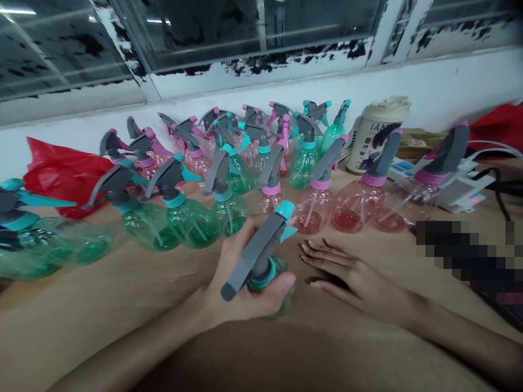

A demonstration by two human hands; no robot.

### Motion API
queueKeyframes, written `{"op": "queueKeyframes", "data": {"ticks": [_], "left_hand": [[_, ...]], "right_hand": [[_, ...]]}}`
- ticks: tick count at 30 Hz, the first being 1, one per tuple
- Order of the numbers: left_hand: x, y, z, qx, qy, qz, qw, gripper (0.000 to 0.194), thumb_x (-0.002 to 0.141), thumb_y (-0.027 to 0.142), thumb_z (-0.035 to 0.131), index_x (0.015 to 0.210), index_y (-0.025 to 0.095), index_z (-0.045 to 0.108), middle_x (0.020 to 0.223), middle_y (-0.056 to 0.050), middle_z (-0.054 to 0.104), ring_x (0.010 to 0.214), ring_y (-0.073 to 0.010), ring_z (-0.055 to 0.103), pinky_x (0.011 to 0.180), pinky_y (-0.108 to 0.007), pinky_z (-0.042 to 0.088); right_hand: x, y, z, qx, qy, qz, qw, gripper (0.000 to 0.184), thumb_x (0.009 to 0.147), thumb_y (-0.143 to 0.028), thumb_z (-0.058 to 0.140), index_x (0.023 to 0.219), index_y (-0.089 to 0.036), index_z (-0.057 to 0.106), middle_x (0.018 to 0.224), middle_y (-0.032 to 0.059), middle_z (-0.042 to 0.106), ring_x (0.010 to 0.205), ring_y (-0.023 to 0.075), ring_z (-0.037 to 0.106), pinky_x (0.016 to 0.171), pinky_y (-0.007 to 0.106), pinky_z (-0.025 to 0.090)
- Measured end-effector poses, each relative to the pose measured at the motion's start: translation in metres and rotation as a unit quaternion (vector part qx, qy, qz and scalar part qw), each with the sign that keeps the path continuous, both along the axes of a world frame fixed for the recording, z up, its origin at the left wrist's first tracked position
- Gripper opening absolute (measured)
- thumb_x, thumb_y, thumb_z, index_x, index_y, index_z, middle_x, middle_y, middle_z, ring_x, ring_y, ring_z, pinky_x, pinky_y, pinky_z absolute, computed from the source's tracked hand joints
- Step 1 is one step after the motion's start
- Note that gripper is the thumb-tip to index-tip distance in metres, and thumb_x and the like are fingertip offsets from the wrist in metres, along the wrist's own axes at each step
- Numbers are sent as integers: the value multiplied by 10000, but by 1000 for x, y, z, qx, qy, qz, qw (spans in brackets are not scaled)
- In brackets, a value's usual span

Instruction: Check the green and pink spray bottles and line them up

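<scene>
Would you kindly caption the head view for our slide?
Left hand grips a spray bottle, right hand rests on table, green and pink bottles behind.

Room was dim, light cool and flat from where I stood. Strip lights showed only as streaks in the far window glass (261, 32). Soft shadow under the right hand (357, 277), darker patch on the near table (163, 283). Small glints on the clear bottles (192, 223). Wide-angle stretch at left and right edges, slight softness overall. Blocky pixelation covered one patch at right.
</scene>
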State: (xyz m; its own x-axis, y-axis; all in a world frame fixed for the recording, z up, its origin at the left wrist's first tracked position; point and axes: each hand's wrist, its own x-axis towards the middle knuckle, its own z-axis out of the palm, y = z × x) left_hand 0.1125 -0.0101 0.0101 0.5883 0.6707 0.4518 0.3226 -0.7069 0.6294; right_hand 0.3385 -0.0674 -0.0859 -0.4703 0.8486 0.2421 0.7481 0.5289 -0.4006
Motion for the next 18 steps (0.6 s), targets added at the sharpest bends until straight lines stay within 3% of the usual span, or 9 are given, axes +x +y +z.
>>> {"op": "queueKeyframes", "data": {"ticks": [3,7,9,14,18], "left_hand": [[0,-1,0,-21,-37,2,999,443,653,309,551,1073,227,432,754,-12,599,593,-182,570,575,-340,512],[0,-6,2,-28,-53,0,998,478,654,267,580,1098,244,404,1018,-58,618,875,-228,608,795,-389,500],[-4,-9,0,-27,-39,2,999,495,671,265,593,1121,244,390,1095,-68,597,914,-230,604,817,-394,490],[-20,-17,-5,18,29,30,999,334,771,299,598,1068,194,488,958,-47,599,884,-211,587,792,-376,477],[-31,-24,1,59,67,36,995,178,832,307,575,961,185,563,934,-31,585,907,-193,566,830,-357,452]], "right_hand": [[-1,0,1,1,-10,-3,1000,476,906,-381,456,1356,-243,383,1378,40,453,1284,205,385,1090,473,279],[-2,0,3,1,-21,-6,1000,464,912,-402,436,1329,-200,426,1370,50,466,1289,192,378,1094,449,282],[-2,1,2,10,-18,-5,1000,453,916,-393,429,1315,-181,445,1365,61,472,1289,190,378,1088,441,295],[-4,2,-1,32,-17,-3,999,418,916,-384,430,1284,-192,483,1344,70,499,1272,201,405,1071,463,318],[-7,5,6,37,-52,2,998,389,912,-386,433,1228,-182,533,1308,77,535,1260,203,420,1055,436,350]]}}
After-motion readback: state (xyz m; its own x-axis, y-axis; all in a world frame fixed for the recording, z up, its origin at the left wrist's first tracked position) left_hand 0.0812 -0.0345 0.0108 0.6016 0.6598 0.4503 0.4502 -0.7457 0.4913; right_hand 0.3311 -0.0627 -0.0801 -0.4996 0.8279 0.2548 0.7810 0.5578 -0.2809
